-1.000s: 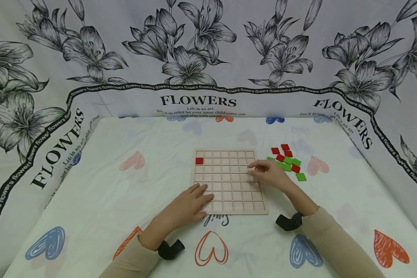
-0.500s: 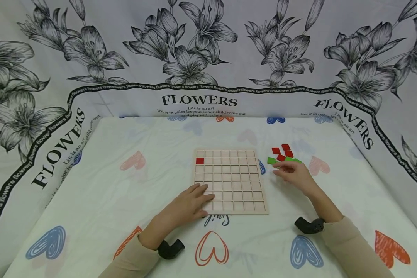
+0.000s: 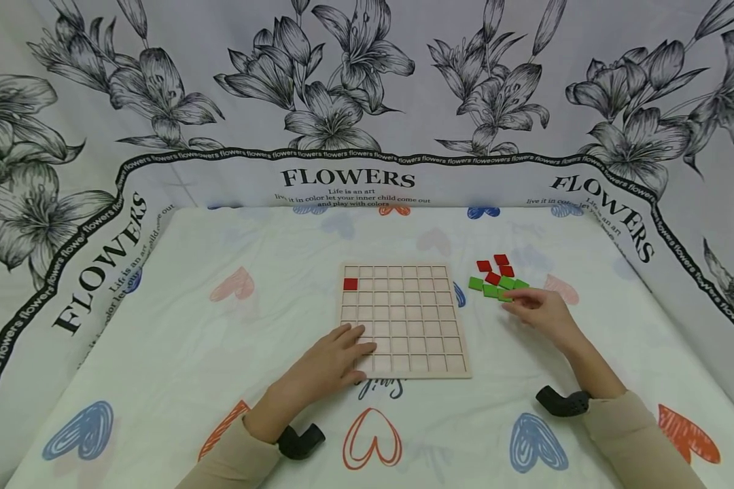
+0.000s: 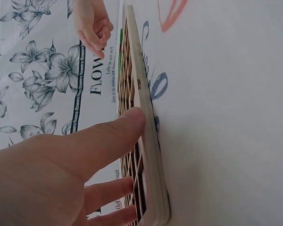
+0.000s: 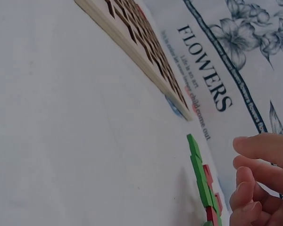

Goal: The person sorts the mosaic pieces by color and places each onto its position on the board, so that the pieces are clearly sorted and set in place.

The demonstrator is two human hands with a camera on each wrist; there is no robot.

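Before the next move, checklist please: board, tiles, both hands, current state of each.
1. Left hand on board: ok, at its near-left corner.
2. Red tile in a cell: ok, leftmost column, second row from the far edge. Fully seated: cannot tell.
3. Bare cells available: ok, most of the board.
4. Right hand empty: ok, no tile shows between its fingers in the right wrist view.
5. Loose tiles fully visible: not ok, the right hand covers part of the pile in the head view.
6. Loose tiles spread apart: not ok, the green ones crowd together.
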